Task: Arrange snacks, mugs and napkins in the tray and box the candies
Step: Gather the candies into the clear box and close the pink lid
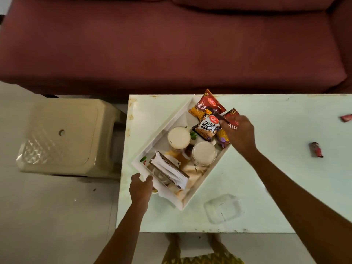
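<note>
From my head camera I look straight down on a pale green glossy low table [266,168], with a dark red fabric sofa [171,44] beyond its far edge and a cream plastic stool [62,134] on the pale floor just off the table's left end.

A white rectangular tray [152,147] sits turned at an angle on the left part of the table. Inside it stand two white round-rimmed mugs [179,137] side by side near the middle, and a wooden holder of white paper napkins [170,169] at the tray's near end. At the tray's far end lie the snack packets: a red and yellow one [204,105] in the far corner, a dark packet marked salted peanuts [207,125] overlapping it, and a third red packet [231,115] at the tray's right rim.

A clear plastic lidded box [223,207] rests on the table just near-right of the tray. Two small red-wrapped candies [317,149] lie well to the tray's right, near the table's right end.

My left hand [141,188] curls around the tray's near-left corner, fingers over the rim. My right hand [239,133] is bent down on the third red packet, fingertips closed against it beside the peanuts packet.
</note>
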